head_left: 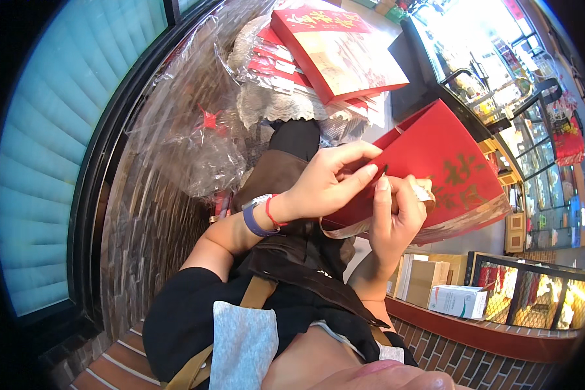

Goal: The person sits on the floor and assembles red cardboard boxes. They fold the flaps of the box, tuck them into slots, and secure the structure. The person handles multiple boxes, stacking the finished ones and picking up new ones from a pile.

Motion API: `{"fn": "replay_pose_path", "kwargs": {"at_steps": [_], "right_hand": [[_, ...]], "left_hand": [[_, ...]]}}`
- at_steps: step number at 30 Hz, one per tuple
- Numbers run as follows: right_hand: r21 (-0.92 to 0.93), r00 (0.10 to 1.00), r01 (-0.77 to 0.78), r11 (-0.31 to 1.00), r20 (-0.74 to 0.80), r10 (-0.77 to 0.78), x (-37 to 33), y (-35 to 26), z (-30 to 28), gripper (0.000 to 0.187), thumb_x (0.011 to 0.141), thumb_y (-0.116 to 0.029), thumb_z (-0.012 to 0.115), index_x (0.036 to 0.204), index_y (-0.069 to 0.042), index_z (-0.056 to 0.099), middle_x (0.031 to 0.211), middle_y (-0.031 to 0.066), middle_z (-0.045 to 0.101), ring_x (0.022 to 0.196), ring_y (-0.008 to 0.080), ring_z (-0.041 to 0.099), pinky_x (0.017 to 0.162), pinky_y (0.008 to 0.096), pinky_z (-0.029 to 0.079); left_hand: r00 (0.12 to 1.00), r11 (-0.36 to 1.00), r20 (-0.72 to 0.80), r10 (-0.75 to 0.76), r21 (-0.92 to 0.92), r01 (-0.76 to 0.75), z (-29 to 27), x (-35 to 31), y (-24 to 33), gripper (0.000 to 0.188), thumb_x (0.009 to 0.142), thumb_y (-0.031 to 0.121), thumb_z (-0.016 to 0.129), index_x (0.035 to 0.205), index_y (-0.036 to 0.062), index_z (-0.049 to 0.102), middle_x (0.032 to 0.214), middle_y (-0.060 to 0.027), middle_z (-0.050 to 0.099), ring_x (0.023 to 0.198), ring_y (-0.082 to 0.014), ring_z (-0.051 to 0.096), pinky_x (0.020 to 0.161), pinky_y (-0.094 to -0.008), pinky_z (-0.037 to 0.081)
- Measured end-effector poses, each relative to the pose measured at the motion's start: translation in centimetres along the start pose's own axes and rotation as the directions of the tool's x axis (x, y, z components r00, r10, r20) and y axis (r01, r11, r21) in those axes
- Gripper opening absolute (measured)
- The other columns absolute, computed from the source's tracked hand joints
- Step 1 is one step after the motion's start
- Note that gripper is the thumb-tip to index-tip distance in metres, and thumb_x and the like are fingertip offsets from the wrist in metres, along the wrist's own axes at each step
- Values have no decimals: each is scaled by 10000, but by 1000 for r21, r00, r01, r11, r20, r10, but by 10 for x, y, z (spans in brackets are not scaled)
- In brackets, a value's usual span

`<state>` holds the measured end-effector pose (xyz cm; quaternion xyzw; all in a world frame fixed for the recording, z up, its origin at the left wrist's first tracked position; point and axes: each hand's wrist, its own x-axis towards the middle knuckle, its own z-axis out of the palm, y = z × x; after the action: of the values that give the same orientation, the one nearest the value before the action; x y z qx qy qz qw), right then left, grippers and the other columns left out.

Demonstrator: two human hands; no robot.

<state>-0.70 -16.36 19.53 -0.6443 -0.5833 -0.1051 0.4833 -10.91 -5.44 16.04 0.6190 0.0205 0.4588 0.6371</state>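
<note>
A red paper gift bag with gold lettering and a patterned lower band lies tilted in front of me. My left hand pinches its edge with thumb and fingers. Close beside it, my right hand is closed on a pale gold ribbon handle, which runs through its fingers. Another stretch of ribbon hangs below the left hand along the bag. Between the two sets of fingertips a small dark spot shows on the red paper; whether it is a hole or a loose piece I cannot make out.
Beyond the bag, a red and gold gift box rests on a lace-covered table with red packets. Crumpled clear plastic lies at left by the brick wall. Glass display cases stand right; cartons sit on a ledge lower right.
</note>
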Motion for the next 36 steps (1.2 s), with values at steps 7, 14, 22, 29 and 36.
{"fn": "replay_pose_path", "kwargs": {"at_steps": [7, 14, 22, 29, 36], "right_hand": [[52, 996, -86, 995, 15, 85, -3, -8, 1, 152, 895, -68, 621, 762, 6, 624, 643, 15, 513, 737, 160, 416, 802, 339, 393], [90, 996, -13, 996, -85, 21, -11, -12, -1, 175, 857, -11, 586, 688, 0, 544, 662, 33, 501, 770, 167, 386, 714, 313, 334], [199, 973, -159, 967, -137, 188, -18, -19, -12, 178, 811, -51, 649, 670, -20, 545, 629, 43, 449, 760, 213, 373, 701, 337, 326], [53, 984, -142, 988, -98, 147, -15, -27, -15, 144, 823, -53, 651, 708, -14, 573, 637, 67, 456, 767, 234, 398, 709, 357, 334], [-102, 996, -20, 995, -85, 11, -7, -23, -10, 110, 845, -42, 654, 752, -20, 598, 634, 60, 454, 758, 242, 402, 716, 362, 329]], "left_hand": [[983, 959, -14, 182, 225, -174, 3, -1, 0, 192, 909, 5, 619, 1095, -35, 639, 900, -154, 689, 799, -203, 686, 716, -306, 532], [963, 918, 61, 262, 293, -268, 8, -9, 7, 231, 873, -20, 658, 1103, -42, 653, 920, -190, 698, 823, -315, 711, 709, -338, 556], [940, 905, 133, 314, 256, -339, 13, -14, 8, 284, 855, -57, 660, 1138, -48, 641, 957, -191, 685, 839, -323, 700, 723, -351, 551], [934, 886, 120, 337, 293, -358, 14, -15, 6, 305, 859, -55, 659, 1163, -50, 634, 933, -187, 684, 806, -321, 699, 699, -349, 548], [930, 887, 138, 340, 282, -366, 12, -13, 8, 290, 908, 13, 604, 1193, -41, 607, 944, -213, 676, 804, -355, 684, 702, -370, 553]]}}
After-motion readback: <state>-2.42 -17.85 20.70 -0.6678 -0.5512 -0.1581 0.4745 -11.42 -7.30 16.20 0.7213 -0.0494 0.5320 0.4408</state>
